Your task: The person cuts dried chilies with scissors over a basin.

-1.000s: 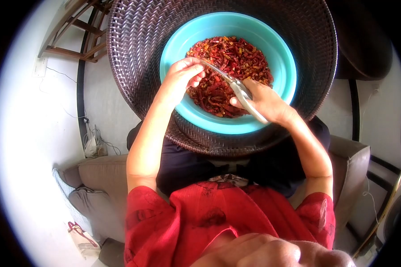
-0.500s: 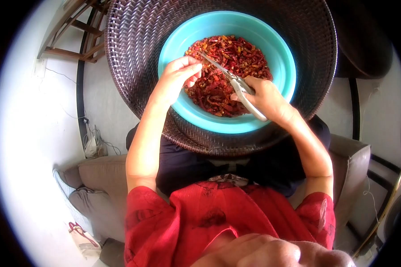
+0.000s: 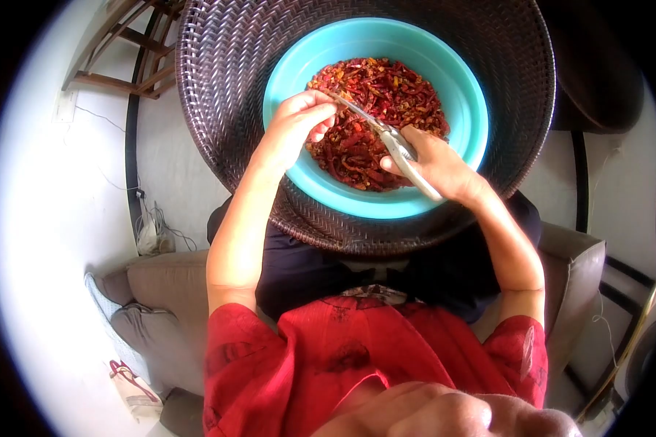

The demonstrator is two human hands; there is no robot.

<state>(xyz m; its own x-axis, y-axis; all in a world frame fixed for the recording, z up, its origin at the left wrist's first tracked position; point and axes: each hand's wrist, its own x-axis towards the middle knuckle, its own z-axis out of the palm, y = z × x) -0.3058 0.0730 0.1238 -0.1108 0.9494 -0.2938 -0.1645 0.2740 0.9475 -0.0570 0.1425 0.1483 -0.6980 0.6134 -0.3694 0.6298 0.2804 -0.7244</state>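
My right hand is wrapped round the pale handles of a pair of scissors. Their blades point up and left, with the tips close to the fingers of my left hand. That hand is closed in a pinch over the left side of the bowl; whatever sits between its fingertips is too small to make out. Below both hands, a turquoise bowl holds a heap of cut dried red chilies, with yellowish bits and seeds among them.
The bowl rests inside a large dark woven basket over my lap. I sit on a brown sofa. A wooden rack stands at the upper left, with cables on the floor below it. A dark rounded piece of furniture is at the upper right.
The bowl and basket appear slightly further right in view. Both hands have shifted slightly right with them, and the scissor blades look closer together at my left fingertips.
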